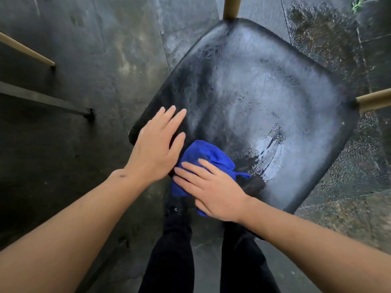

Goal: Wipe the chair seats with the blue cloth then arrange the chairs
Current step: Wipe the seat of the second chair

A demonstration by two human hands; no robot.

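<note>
Dark stone floor [84, 60] — dusty black seat [264, 81]; both hands' fingers flat, right [213, 187] pressing blue cloth [203, 153].

Glossy black plastic chair seat [243, 85] – dusty, smeared grey; soft blue cloth [203, 157]; matt wooden legs [231, 7]; rough stone floor [95, 49].

My arms bare to past the elbow, no sleeves, no watch or rings on my hands [154, 144]. Small dark mark on left wrist [122, 176]. Black trousers [169, 261], dark shoes [176, 208].
</note>
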